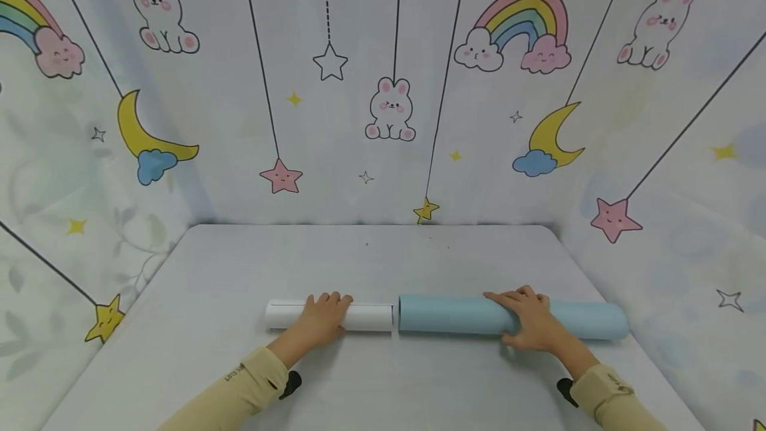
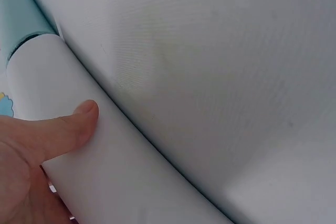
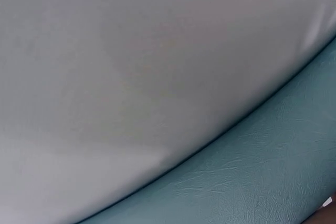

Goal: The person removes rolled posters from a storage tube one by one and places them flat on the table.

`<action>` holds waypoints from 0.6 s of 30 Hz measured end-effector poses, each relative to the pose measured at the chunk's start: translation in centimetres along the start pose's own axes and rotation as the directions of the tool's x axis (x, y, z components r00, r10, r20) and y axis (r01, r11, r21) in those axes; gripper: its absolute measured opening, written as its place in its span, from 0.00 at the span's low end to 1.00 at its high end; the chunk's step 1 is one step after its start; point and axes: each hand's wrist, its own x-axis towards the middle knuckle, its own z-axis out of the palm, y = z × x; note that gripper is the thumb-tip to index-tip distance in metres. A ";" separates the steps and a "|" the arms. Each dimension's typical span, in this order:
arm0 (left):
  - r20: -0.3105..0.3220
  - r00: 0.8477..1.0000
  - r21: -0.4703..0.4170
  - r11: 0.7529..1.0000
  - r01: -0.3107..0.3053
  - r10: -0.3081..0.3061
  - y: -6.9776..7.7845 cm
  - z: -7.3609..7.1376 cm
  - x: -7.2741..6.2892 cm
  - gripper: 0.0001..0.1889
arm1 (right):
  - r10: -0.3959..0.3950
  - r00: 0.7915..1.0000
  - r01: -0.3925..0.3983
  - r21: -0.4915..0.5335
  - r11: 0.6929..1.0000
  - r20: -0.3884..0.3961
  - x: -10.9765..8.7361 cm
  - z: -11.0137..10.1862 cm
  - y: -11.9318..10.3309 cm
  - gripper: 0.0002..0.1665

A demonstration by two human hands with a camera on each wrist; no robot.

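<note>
A white roll (image 1: pixel 371 318) and a light blue roll (image 1: pixel 445 314) lie end to end across the table, with a narrow gap between them. My left hand (image 1: pixel 323 321) grips the white roll from above near its middle. In the left wrist view its thumb lies along the smooth white surface. My right hand (image 1: pixel 532 321) spans the blue roll right of its middle, thumb on the near side, fingers over the top. The right wrist view shows the roll's finely creased covering, with only a sliver of hand in the corner.
Both rolls rest on a white table (image 1: pixel 371 378). Behind and at the sides hangs a white curtain (image 1: pixel 347 118) printed with rabbits, stars, moons and rainbows. A few small dark specks dot the table's far part.
</note>
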 end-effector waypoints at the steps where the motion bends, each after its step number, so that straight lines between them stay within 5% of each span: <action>1: -0.003 1.000 0.002 1.000 -0.002 0.002 0.0 0.0 0.0 0.26 | -0.001 1.000 0.001 -0.004 1.000 -0.003 0.0 0.0 0.1 0.45; 18: 0.014 1.000 -0.022 1.000 -0.004 0.004 0.1 -0.2 -0.1 0.28 | 0.091 0.996 -0.091 -0.022 0.996 0.021 0.5 -0.1 1.1 0.43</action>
